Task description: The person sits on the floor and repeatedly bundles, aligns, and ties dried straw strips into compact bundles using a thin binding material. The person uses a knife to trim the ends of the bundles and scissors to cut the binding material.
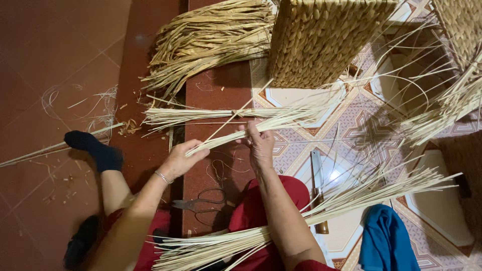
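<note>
Lap bundle: pale, flat split strips (pixel 281 221) lie across the red-clad lap, fanning stiffly toward the right; the near ends run off the bottom edge.
Blue cloth: a soft crumpled cloth (pixel 384 241), cut off at the bottom edge.
Scissors: dark metal scissors (pixel 198 205) on the red floor between the knees, partly in shadow.
Knife: a long flat blade (pixel 317 173) on the patterned tiles; its brown handle is partly crossed by the lap strips.
Left hand: the left hand (pixel 179 159), a thin bracelet at the wrist, is clenched around the near end of the held bunch.
Right hand: the right hand (pixel 260 144) grasps the same bunch farther along, fingers curled over it.
Held bunch: thin, straight, cream strips (pixel 241 134) slanting up to the right, above the floor and just in front of the basket.
Sock: a dark sock (pixel 95 148) on the outstretched foot; the other foot is barely legible.
Tied sheaf: 1 pale sheaf (pixel 201 115) lying on the floor, knotted near its middle.
Basket: a thick, braided straw basket (pixel 321 40), top cut off.
Far heap: coarse, twisted tan fibres (pixel 211 40), loosely piled.
</note>
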The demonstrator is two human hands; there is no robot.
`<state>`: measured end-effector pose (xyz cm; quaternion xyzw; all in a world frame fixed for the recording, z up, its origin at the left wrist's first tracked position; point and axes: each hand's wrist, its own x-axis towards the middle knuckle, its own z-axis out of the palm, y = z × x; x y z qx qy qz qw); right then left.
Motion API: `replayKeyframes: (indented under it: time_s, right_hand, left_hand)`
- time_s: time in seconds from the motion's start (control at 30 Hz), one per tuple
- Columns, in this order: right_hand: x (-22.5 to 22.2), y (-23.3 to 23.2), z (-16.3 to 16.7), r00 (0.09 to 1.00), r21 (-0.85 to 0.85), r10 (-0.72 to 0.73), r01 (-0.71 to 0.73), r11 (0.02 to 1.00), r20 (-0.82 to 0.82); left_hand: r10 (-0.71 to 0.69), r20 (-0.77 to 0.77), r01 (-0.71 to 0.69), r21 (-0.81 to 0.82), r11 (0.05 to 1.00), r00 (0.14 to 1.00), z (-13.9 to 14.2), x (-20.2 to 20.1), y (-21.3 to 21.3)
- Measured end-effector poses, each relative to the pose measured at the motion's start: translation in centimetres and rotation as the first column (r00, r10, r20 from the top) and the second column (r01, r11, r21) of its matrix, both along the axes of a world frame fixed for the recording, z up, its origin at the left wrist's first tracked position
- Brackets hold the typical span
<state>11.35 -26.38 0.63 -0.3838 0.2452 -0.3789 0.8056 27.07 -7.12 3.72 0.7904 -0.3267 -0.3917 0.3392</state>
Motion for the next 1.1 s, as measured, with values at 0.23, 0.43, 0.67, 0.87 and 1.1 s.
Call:
replayKeyframes:
  time_s: [0.23, 0.43, 0.67, 0.87, 1.1]
  right_hand:
    - [-0.1, -0.8, 1.0, 0.997, 0.017, 0.054, -0.055, 0.998, 0.057]
    - [0.4, -1.4, -0.4, 1.0, 0.015, 0.003, -0.003, 1.0, -0.028]
    - [1.1, -3.0, -2.5, 0.994, -0.007, 0.073, -0.074, 0.997, -0.08]
    - [1.4, -3.8, -3.3, 0.997, 0.034, 0.082, -0.082, 0.996, 0.011]
    - [1.2, -4.8, -3.2, 0.994, 0.015, 0.086, -0.087, 0.996, 0.068]
  left_hand:
    - [0.099, -0.1, -0.109, -0.1, 0.989, 0.99, -1.6, 1.5, -0.2]
    - [0.102, -0.111, -0.117, -0.144, 0.983, 0.989, -1.2, 2.1, -1.4]
    - [0.071, -0.028, -0.074, -0.097, 0.993, 0.997, -0.5, 3.6, -3.2]
    - [0.011, 0.144, 0.023, -0.236, 0.972, 0.99, -1.7, 4.1, -5.1]
    - [0.129, -0.086, -0.139, -0.123, 0.983, 0.988, -1.9, 5.1, -7.6]
